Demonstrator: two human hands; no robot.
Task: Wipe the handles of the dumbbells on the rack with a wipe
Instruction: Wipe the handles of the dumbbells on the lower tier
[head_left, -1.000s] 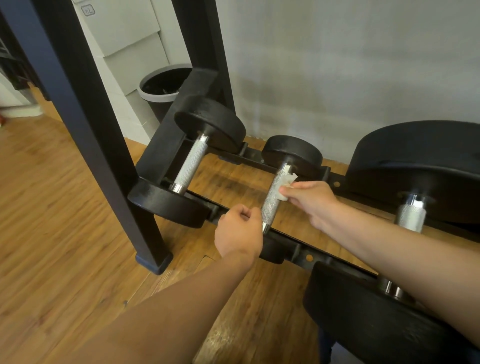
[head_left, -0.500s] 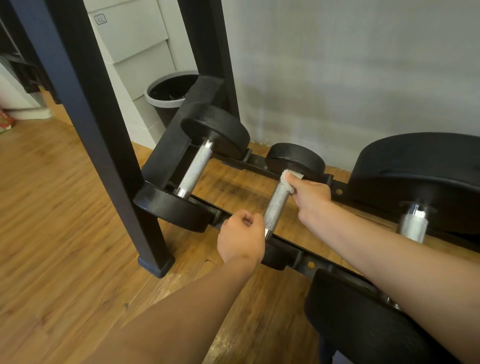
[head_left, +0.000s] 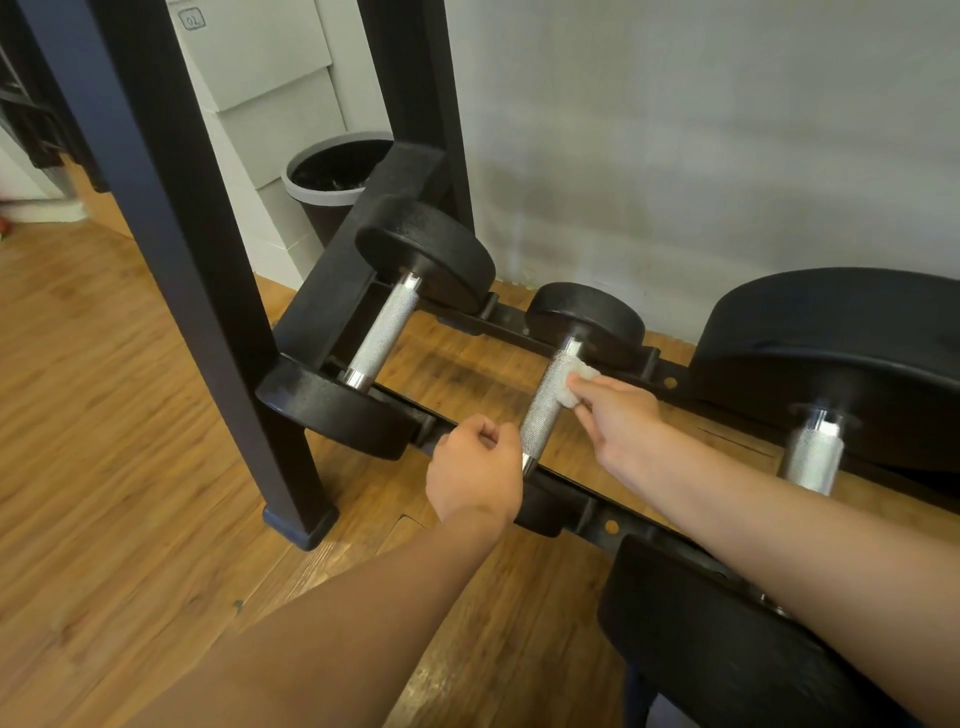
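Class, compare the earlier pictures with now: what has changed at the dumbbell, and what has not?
The right hand slid the wipe to the far end of the handle, then a little back toward the person. The left hand stayed curled at the near end of the dumbbell.

Colour and finish as observed. The dumbbell heads (head_left: 426, 249) are matt black throughout. The handles (head_left: 387, 330) are bright silver with fine cross-hatch knurling and smooth chrome collars. The wipe (head_left: 574, 382) is white. The rack (head_left: 584, 512) is black. The floor (head_left: 104, 441) is warm brown wood-grain plank. The wall (head_left: 701, 130) is pale grey, faintly mottled. The bin (head_left: 322, 195) is black with a grey rim.
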